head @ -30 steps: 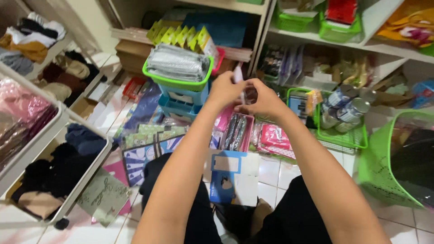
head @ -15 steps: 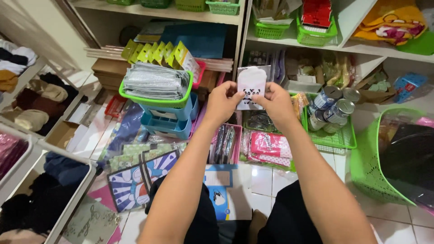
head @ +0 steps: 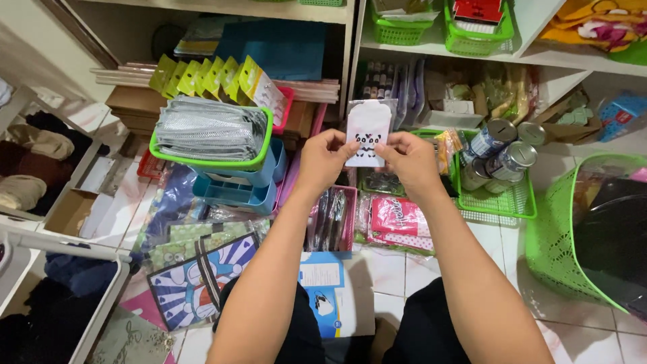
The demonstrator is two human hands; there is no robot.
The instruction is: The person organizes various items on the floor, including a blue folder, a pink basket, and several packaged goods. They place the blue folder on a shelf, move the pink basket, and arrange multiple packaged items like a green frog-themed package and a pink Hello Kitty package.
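Note:
A small white packet with black panda faces (head: 368, 128), wrapped in clear plastic, is held upright in front of me. My left hand (head: 325, 159) pinches its lower left edge. My right hand (head: 411, 160) pinches its lower right edge. Both forearms reach forward over my black-trousered knees. Below the hands lies a pink tray (head: 350, 222) with dark wrapped items.
A green basket of silver pouches (head: 209, 132) sits on stacked blue trays at left. Tin cans (head: 502, 154) lie in a flat green basket (head: 504, 202). A large green basket (head: 565, 249) stands at right. Shelves with goods are ahead. A white rack with folded cloth (head: 40, 168) is at left.
The packet was hidden between the hands a second ago; it now faces me, held flat. The view has shifted left and down a little.

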